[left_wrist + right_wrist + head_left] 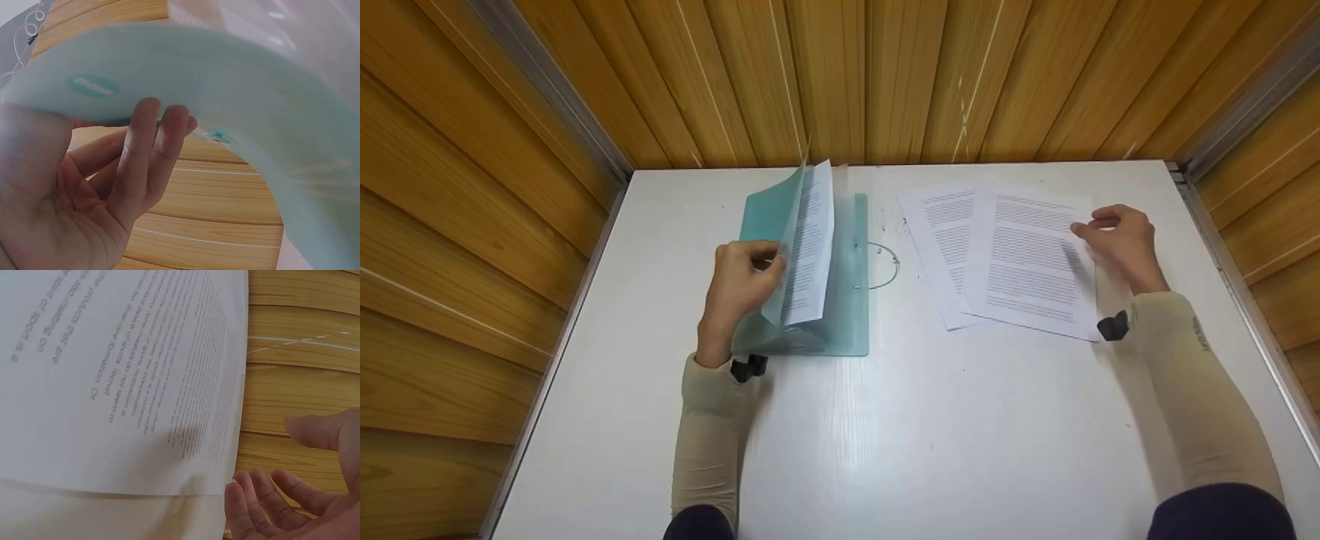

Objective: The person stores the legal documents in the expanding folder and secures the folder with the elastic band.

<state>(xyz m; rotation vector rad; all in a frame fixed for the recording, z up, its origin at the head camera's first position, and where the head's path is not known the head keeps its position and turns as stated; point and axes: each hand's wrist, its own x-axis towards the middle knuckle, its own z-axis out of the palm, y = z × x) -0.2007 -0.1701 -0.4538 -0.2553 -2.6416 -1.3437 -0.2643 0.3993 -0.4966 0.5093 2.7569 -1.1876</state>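
A translucent green ring binder (861, 322) stands part open left of the table's middle, its wire ring (896, 262) sticking out on the right. My left hand (739, 281) pinches the raised edge of its flexible green cover (214, 73) between thumb and fingers. Inside, a printed sheet (810, 247) stands tilted beside clear plastic. To the right, two overlapping printed sheets (1031, 259) lie on the table. My right hand (1125, 244) is at the right edge of the upper one, its shadow on the paper. In the right wrist view the thumb is apart from the loosely bent fingers.
The white table (922, 435) has wood-panelled walls (900, 82) behind it and at both sides. A metal post (559, 86) rises at the back left corner. Small dark specks lie near the ring. A coiled white cord (28, 34) shows in the left wrist view.
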